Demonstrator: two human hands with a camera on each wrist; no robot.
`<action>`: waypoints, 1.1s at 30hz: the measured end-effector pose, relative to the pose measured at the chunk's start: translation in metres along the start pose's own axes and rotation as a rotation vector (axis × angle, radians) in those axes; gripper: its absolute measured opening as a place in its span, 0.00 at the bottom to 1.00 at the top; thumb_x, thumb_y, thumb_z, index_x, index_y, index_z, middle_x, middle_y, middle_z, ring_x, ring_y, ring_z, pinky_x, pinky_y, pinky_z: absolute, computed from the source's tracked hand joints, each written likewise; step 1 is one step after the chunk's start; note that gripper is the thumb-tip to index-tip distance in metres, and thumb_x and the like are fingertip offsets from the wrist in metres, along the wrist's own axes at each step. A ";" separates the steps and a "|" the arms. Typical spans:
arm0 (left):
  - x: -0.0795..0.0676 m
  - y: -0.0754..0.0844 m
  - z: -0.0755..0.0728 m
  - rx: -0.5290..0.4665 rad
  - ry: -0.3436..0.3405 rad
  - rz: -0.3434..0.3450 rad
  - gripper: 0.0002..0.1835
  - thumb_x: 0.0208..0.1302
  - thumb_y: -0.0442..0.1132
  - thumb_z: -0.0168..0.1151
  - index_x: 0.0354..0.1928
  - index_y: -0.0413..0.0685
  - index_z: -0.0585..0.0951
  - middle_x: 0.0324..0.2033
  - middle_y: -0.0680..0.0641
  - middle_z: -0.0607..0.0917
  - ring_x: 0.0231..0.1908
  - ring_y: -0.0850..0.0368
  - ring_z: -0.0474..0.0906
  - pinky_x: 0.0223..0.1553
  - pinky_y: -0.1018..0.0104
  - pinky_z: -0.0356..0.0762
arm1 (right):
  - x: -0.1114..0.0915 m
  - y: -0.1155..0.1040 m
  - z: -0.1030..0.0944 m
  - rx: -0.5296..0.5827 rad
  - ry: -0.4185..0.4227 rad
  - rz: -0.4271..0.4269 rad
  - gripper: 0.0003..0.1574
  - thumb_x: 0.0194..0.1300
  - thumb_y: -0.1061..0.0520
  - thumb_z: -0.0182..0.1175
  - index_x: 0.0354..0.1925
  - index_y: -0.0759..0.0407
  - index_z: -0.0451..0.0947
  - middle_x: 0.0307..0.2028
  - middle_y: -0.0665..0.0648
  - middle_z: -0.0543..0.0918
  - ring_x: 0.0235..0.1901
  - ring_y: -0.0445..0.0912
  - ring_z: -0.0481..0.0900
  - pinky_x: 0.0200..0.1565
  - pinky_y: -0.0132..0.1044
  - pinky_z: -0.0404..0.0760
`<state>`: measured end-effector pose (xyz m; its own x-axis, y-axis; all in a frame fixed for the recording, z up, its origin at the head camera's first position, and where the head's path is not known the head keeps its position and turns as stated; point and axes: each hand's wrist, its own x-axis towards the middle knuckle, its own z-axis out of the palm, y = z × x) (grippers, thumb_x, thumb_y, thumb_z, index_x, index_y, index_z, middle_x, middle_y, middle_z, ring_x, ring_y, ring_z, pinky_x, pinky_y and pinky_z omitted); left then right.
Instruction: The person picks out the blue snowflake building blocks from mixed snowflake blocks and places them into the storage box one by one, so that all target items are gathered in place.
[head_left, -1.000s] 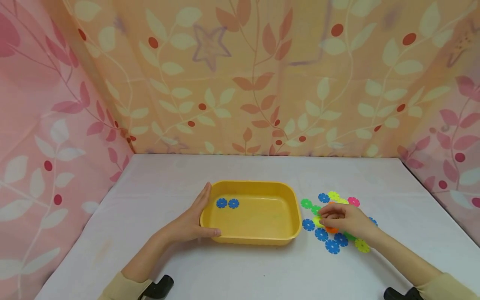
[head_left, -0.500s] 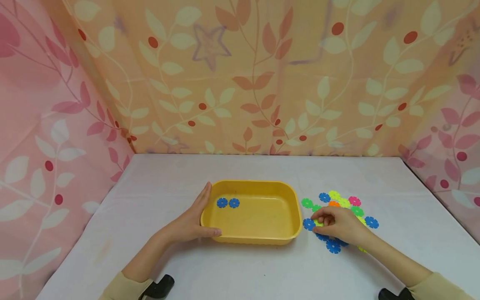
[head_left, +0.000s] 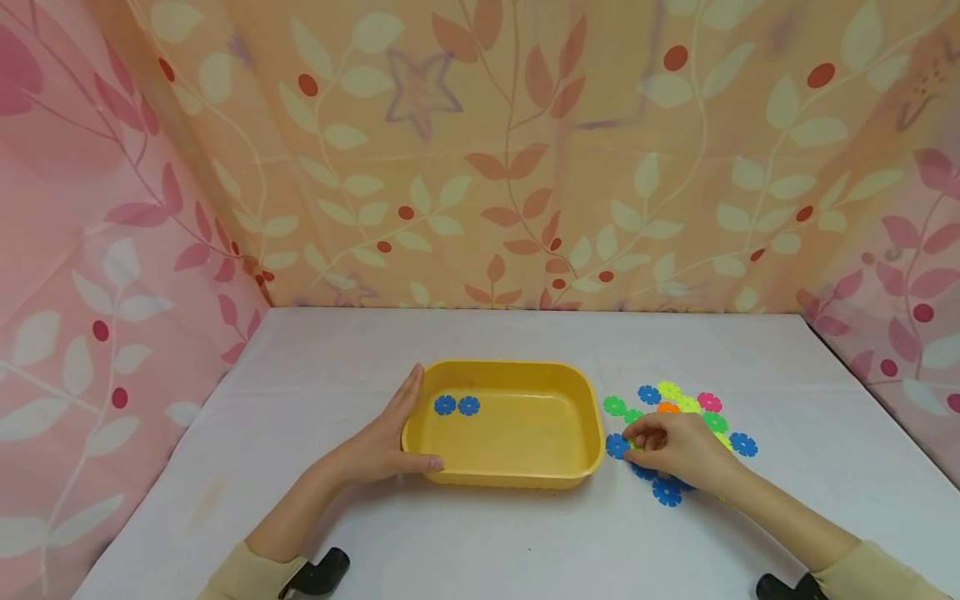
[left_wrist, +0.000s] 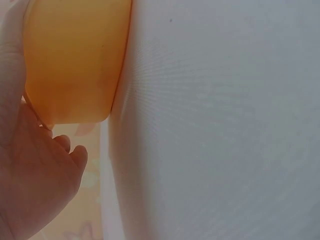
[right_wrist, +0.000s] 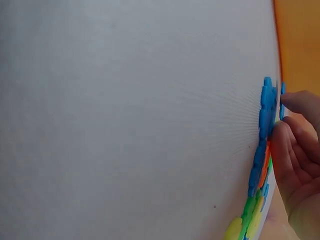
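Note:
In the head view a yellow plastic tray stands mid-table, with two blue flower-shaped discs side by side inside near its left end. My left hand grips the tray's left end, thumb over the near rim and fingers along the left wall. To the right of the tray, my right hand pinches a blue flower-shaped disc at its edge, between thumb and fingertips. The right wrist view shows that blue disc edge-on, just off the pile. Part of the pile is hidden beneath the right hand.
Loose flower discs in green, yellow, orange, pink and blue lie around the right hand on the white tabletop. Patterned cloth hangs behind the table and along both sides.
My right hand has moved left and slightly nearer from the middle of the pile to the blue disc beside the tray, and its fingertips have closed on it. The left hand stays put.

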<state>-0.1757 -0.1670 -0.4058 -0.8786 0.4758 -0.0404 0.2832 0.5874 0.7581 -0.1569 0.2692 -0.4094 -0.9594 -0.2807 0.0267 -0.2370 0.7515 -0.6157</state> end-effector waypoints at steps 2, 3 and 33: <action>0.000 0.000 0.000 -0.002 -0.003 -0.003 0.68 0.49 0.56 0.75 0.76 0.68 0.29 0.75 0.61 0.31 0.75 0.56 0.31 0.70 0.45 0.45 | 0.000 0.000 -0.002 0.053 -0.007 0.039 0.16 0.54 0.49 0.74 0.40 0.54 0.84 0.27 0.47 0.80 0.26 0.43 0.76 0.26 0.30 0.79; 0.000 0.001 0.000 -0.004 -0.003 0.002 0.68 0.49 0.56 0.75 0.76 0.67 0.29 0.75 0.60 0.31 0.75 0.54 0.31 0.70 0.44 0.45 | 0.001 -0.001 -0.004 0.082 -0.007 0.061 0.17 0.55 0.49 0.73 0.41 0.55 0.84 0.28 0.48 0.81 0.27 0.43 0.77 0.26 0.31 0.80; 0.000 0.000 0.000 -0.004 -0.001 0.006 0.68 0.49 0.57 0.75 0.76 0.67 0.29 0.75 0.60 0.31 0.75 0.57 0.30 0.70 0.46 0.44 | 0.077 -0.103 0.023 0.683 -0.158 0.066 0.24 0.60 0.51 0.69 0.51 0.62 0.81 0.45 0.66 0.85 0.43 0.54 0.85 0.44 0.44 0.83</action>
<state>-0.1752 -0.1668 -0.4058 -0.8764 0.4803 -0.0362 0.2872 0.5814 0.7612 -0.2031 0.1559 -0.3618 -0.9226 -0.3697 -0.1104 0.0196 0.2409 -0.9704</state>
